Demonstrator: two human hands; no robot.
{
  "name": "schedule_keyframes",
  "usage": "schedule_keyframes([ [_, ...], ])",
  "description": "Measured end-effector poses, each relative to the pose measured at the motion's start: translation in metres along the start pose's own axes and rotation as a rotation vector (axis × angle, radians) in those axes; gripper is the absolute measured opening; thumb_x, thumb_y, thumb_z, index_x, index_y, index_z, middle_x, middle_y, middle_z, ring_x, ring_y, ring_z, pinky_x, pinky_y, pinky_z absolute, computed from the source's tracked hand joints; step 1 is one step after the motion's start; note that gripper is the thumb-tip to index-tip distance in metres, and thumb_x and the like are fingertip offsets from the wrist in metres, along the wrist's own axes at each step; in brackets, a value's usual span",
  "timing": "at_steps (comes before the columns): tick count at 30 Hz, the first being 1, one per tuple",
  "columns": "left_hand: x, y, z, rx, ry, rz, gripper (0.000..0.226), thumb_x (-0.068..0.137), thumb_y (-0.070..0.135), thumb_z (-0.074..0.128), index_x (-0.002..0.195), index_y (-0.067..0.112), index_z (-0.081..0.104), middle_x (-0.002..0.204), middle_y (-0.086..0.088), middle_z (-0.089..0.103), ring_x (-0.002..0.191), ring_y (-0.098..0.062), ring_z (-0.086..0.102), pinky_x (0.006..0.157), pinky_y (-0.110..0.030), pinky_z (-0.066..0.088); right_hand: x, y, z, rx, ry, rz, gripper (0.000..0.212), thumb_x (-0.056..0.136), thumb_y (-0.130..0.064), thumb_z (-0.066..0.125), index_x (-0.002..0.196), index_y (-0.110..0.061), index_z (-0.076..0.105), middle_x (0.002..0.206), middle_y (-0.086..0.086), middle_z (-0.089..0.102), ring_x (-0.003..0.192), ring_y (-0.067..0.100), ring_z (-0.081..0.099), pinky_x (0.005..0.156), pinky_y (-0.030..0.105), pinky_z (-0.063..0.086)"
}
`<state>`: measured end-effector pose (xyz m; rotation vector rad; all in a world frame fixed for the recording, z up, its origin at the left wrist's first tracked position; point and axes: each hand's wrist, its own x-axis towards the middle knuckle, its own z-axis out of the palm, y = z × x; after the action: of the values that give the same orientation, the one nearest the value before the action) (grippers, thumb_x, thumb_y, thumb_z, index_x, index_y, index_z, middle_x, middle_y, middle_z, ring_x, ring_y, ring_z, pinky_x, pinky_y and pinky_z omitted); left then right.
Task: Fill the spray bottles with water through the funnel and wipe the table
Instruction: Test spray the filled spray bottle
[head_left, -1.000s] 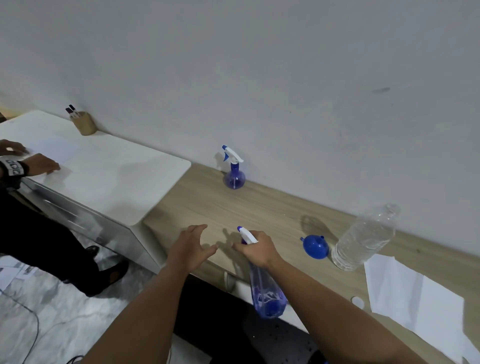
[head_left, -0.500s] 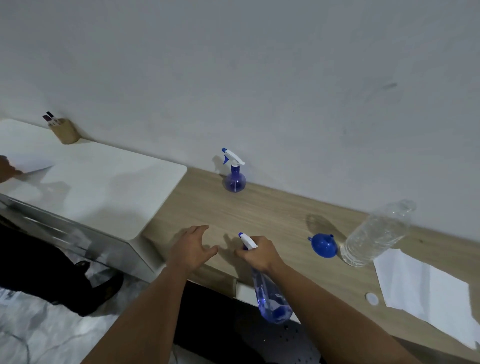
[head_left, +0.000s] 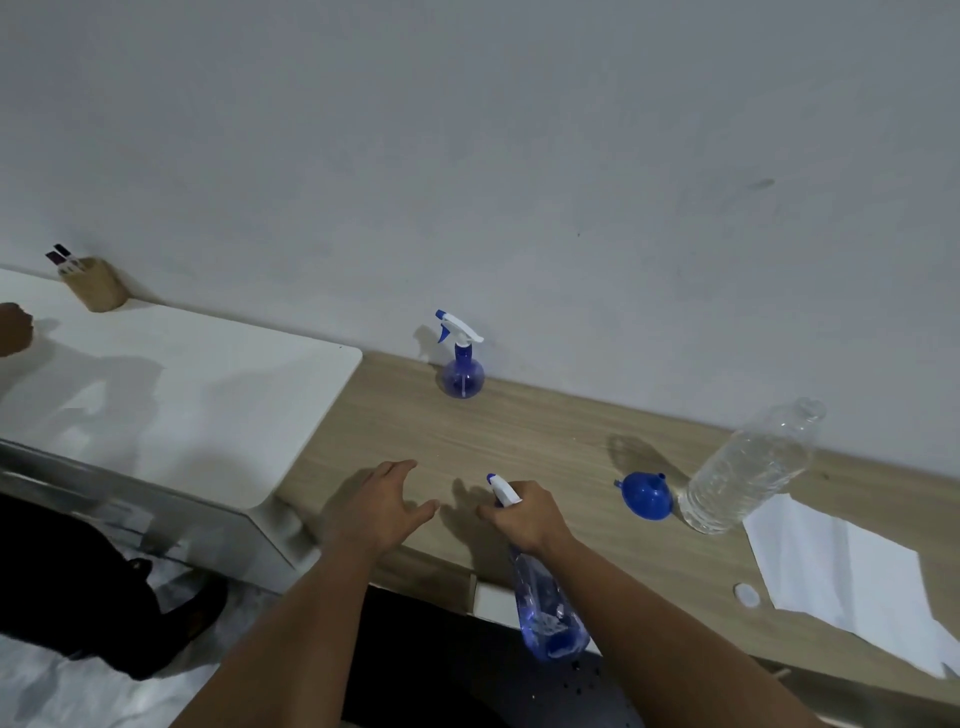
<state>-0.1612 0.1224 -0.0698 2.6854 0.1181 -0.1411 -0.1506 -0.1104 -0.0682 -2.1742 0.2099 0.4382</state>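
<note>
Near edge: right hand (head_left: 524, 517) stays closed on spray bottle (head_left: 543, 603) neck, body hanging below the table (head_left: 519, 441). Left hand (head_left: 382, 501) open, empty, w/ no real shift since 1 s ago. Right: funnel (head_left: 644, 496), water bottle (head_left: 748, 467), paper (head_left: 852, 577). Far: 2nd sprayer (head_left: 461, 358). Filling prob. not begun.

Wooden table (head_left: 524, 441): sprayer (head_left: 462, 364), funnel (head_left: 645, 495), bottle (head_left: 748, 467), paper (head_left: 852, 577).

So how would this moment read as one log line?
right hand: gripping tall spray bottle by its head | left hand: open, empty | funnel: beside uncapped water bottle | round spray bottle: by wall
</note>
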Motion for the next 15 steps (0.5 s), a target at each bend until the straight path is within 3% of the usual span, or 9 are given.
schedule_keyframes([
  [4, -0.002, 0.014, -0.002, -0.1, -0.005, 0.008, 0.076, 0.078, 0.061, 0.072, 0.143, 0.028, 0.052, 0.142, 0.007, 0.057, 0.128, -0.015, 0.054, 0.102, -0.025, 0.041, 0.001, -0.002, -0.002, 0.085, 0.034, -0.048, 0.036, 0.08, -0.037, 0.07, 0.061, -0.015, 0.049, 0.054, -0.004, 0.049, 0.051, 0.016, 0.047, 0.056, 0.031, 0.04],
  [6, 0.0, 0.024, 0.0, -0.188, -0.064, 0.03, 0.074, 0.078, 0.055, 0.078, 0.142, 0.027, 0.053, 0.139, 0.009, 0.059, 0.113, -0.006, 0.06, 0.088, -0.004, 0.038, 0.006, -0.007, -0.008, 0.155, 0.091, -0.089, 0.04, 0.085, -0.036, 0.07, 0.06, -0.011, 0.051, 0.053, -0.003, 0.05, 0.05, 0.013, 0.048, 0.057, 0.032, 0.04],
  [8, 0.004, 0.039, 0.005, -0.336, -0.172, 0.035, 0.076, 0.074, 0.045, 0.087, 0.14, 0.028, 0.055, 0.132, 0.014, 0.06, 0.098, 0.006, 0.058, 0.075, 0.006, 0.035, 0.013, -0.017, -0.019, 0.231, 0.162, -0.152, 0.043, 0.089, -0.036, 0.073, 0.061, -0.009, 0.055, 0.054, -0.005, 0.05, 0.051, 0.009, 0.048, 0.058, 0.032, 0.039],
  [10, 0.01, 0.058, 0.014, -0.449, -0.268, 0.054, 0.092, 0.063, 0.046, 0.094, 0.142, 0.027, 0.051, 0.135, 0.018, 0.055, 0.113, 0.006, 0.054, 0.083, 0.003, 0.037, 0.02, -0.03, -0.033, 0.326, 0.23, -0.216, 0.043, 0.089, -0.038, 0.079, 0.068, -0.004, 0.065, 0.055, -0.005, 0.051, 0.054, 0.009, 0.049, 0.058, 0.031, 0.039],
  [12, 0.021, 0.078, 0.021, -0.513, -0.325, 0.074, 0.103, 0.052, 0.059, 0.094, 0.141, 0.032, 0.05, 0.139, 0.017, 0.057, 0.122, 0.001, 0.055, 0.102, -0.017, 0.046, 0.027, -0.047, -0.049, 0.439, 0.242, -0.27, 0.036, 0.087, -0.037, 0.084, 0.074, -0.006, 0.07, 0.06, -0.003, 0.055, 0.058, 0.011, 0.051, 0.059, 0.028, 0.041],
  [13, 0.029, 0.086, 0.026, -0.543, -0.346, 0.086, 0.1, 0.05, 0.063, 0.093, 0.137, 0.037, 0.052, 0.136, 0.019, 0.06, 0.12, 0.001, 0.058, 0.104, -0.028, 0.049, 0.032, -0.055, -0.057, 0.49, 0.229, -0.29, 0.031, 0.086, -0.035, 0.086, 0.077, -0.009, 0.073, 0.064, 0.0, 0.059, 0.061, 0.012, 0.054, 0.061, 0.028, 0.043],
  [15, 0.045, 0.106, 0.028, -0.596, -0.366, 0.1, 0.086, 0.052, 0.056, 0.095, 0.127, 0.048, 0.052, 0.122, 0.025, 0.065, 0.113, 0.004, 0.062, 0.1, -0.031, 0.054, 0.039, -0.07, -0.074, 0.545, 0.218, -0.316, 0.026, 0.083, -0.036, 0.09, 0.083, -0.013, 0.078, 0.072, 0.012, 0.068, 0.067, 0.014, 0.06, 0.065, 0.03, 0.048],
])
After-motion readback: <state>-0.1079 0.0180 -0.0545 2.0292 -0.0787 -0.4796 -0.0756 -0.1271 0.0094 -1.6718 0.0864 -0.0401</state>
